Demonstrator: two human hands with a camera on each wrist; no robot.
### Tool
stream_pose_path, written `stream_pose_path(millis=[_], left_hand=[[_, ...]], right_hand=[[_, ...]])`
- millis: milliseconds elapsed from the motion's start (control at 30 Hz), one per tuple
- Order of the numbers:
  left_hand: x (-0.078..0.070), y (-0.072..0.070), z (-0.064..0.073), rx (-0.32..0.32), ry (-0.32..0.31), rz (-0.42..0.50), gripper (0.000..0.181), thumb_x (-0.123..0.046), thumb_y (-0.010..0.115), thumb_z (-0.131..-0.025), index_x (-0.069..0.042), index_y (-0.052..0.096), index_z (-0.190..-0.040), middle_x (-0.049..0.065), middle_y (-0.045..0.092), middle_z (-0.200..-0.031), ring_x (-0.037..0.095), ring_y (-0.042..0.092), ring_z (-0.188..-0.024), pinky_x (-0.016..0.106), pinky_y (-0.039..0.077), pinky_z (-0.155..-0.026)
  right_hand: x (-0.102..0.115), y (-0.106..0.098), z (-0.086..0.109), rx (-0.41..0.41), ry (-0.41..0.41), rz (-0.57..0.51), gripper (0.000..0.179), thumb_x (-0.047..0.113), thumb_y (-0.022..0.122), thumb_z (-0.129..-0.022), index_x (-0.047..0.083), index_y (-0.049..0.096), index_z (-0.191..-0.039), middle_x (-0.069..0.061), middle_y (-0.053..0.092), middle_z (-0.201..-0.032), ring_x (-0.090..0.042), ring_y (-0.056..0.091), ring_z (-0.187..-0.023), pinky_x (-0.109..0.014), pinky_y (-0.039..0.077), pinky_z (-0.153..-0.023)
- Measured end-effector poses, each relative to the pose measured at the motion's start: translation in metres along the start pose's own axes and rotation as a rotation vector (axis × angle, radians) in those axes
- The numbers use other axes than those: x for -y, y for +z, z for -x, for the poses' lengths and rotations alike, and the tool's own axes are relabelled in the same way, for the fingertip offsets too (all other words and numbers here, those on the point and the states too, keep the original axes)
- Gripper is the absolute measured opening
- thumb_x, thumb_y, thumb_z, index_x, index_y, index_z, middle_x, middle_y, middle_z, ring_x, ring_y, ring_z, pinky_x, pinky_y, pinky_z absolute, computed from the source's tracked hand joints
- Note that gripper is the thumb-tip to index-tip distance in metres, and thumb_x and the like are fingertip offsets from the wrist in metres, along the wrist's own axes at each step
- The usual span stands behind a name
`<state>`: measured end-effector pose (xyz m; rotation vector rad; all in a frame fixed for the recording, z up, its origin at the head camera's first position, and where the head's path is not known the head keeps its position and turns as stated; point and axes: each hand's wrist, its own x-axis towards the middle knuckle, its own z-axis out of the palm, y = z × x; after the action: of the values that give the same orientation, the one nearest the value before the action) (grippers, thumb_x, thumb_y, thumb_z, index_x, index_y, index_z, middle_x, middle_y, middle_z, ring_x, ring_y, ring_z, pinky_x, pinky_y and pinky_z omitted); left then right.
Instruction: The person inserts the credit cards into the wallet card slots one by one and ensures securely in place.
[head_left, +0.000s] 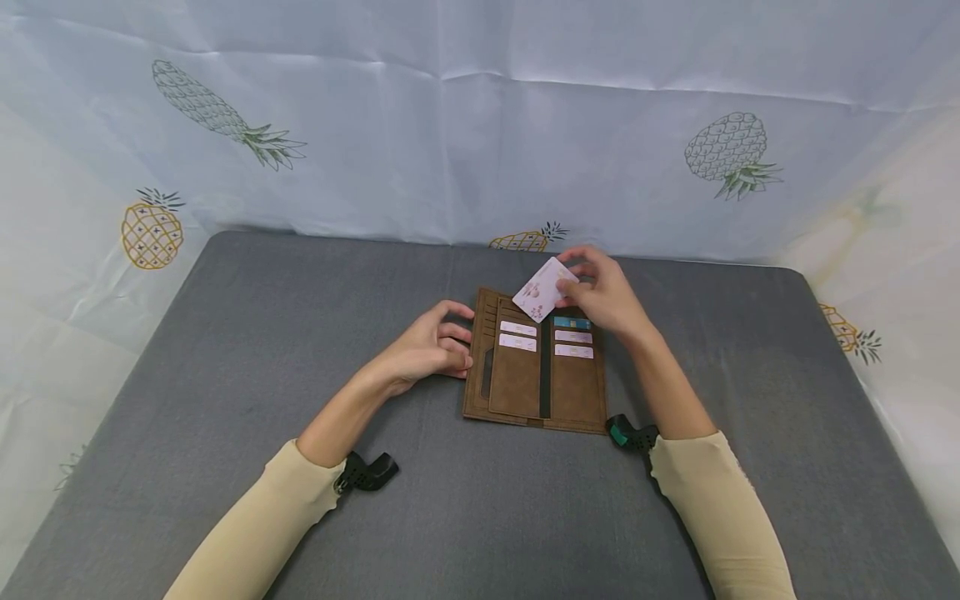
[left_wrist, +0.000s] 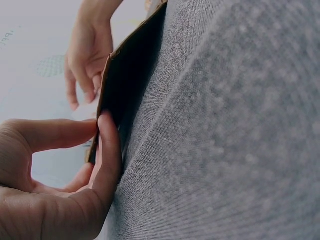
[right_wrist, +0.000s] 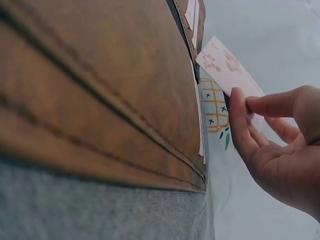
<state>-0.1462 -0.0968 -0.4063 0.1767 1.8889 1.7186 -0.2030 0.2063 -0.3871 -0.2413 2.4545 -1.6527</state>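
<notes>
An unfolded brown wallet (head_left: pixel 513 385) lies on the grey table, with several cards (head_left: pixel 517 342) tucked in its slots, pale ones on both sides and a blue card (head_left: pixel 572 322) at the top right. My left hand (head_left: pixel 429 343) pinches the wallet's left edge; in the left wrist view the thumb and a finger grip that edge, which is tipped up off the cloth. Between thumb and fingers my right hand (head_left: pixel 600 292) holds a white card with a pink floral print (head_left: pixel 537 293), slanted over the wallet's top edge. Part of that card is hidden by the fingers.
The grey table (head_left: pixel 300 317) extends around the wallet on all sides. Behind it hangs a pale curtain (head_left: pixel 450 150) printed with pineapples. Black wrist mounts (head_left: pixel 367 472) sit at both sleeve cuffs.
</notes>
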Motion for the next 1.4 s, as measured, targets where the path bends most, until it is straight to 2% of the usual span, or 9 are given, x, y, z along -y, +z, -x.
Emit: stream_pose_path(millis=[467,700,867,1133,1267,1400], left_hand=[[0.001,0.001,-0.001,-0.006,0.001,0.017,0.075,0.016,0.065,-0.089,-0.006,0.039,-0.155,0.021,0.057,-0.13,0.017,0.068,-0.094,0.036,0.069,-0.08],[0.0,0.001,0.0,-0.013,-0.005,0.016,0.075,0.017,0.066,-0.089,-0.006,0.039,-0.155,0.022,0.057,-0.131,0.018,0.069,-0.095,0.036,0.069,-0.08],[0.0,0.001,0.0,-0.012,-0.005,0.011,0.075,0.017,0.066,-0.089,-0.006,0.039,-0.156,0.023,0.057,-0.132,0.018,0.069,-0.095,0.036,0.069,-0.081],[0.001,0.0,-0.001,-0.007,-0.003,0.006,0.075,0.016,0.066,-0.089,-0.007,0.039,-0.156,0.023,0.057,-0.133,0.018,0.069,-0.096,0.036,0.069,-0.081],[0.001,0.0,-0.001,-0.004,0.004,0.002,0.075,0.015,0.066,-0.09,-0.008,0.039,-0.156,0.022,0.058,-0.132,0.018,0.069,-0.096,0.036,0.069,-0.081],[0.001,0.0,-0.001,-0.001,0.007,0.001,0.074,0.015,0.066,-0.09,-0.008,0.039,-0.156,0.021,0.058,-0.131,0.017,0.07,-0.095,0.037,0.069,-0.081]], right_hand=[[-0.001,0.005,0.0,0.028,-0.023,0.016,0.041,-0.004,0.057,-0.108,-0.002,0.049,-0.148,-0.027,0.061,-0.12,-0.017,0.077,-0.081,-0.028,0.069,-0.081],[-0.002,0.006,-0.001,0.115,-0.039,0.135,0.053,-0.001,0.058,-0.109,0.009,0.047,-0.161,-0.025,0.058,-0.116,-0.031,0.078,-0.091,-0.03,0.069,-0.082],[-0.003,0.007,-0.001,0.16,-0.049,0.187,0.06,-0.004,0.057,-0.109,0.013,0.044,-0.165,-0.023,0.059,-0.108,-0.035,0.078,-0.093,-0.031,0.069,-0.082],[-0.002,0.008,0.0,0.166,-0.04,0.193,0.06,-0.003,0.058,-0.109,0.01,0.041,-0.165,-0.022,0.06,-0.108,-0.027,0.079,-0.088,-0.027,0.068,-0.077],[-0.001,0.01,0.001,0.136,-0.036,0.201,0.055,-0.001,0.06,-0.108,0.004,0.04,-0.159,-0.025,0.064,-0.107,-0.022,0.079,-0.081,-0.025,0.067,-0.073],[0.001,0.011,0.003,0.124,-0.024,0.213,0.05,-0.001,0.06,-0.108,0.002,0.04,-0.154,-0.027,0.066,-0.108,-0.023,0.079,-0.081,-0.026,0.068,-0.074]])
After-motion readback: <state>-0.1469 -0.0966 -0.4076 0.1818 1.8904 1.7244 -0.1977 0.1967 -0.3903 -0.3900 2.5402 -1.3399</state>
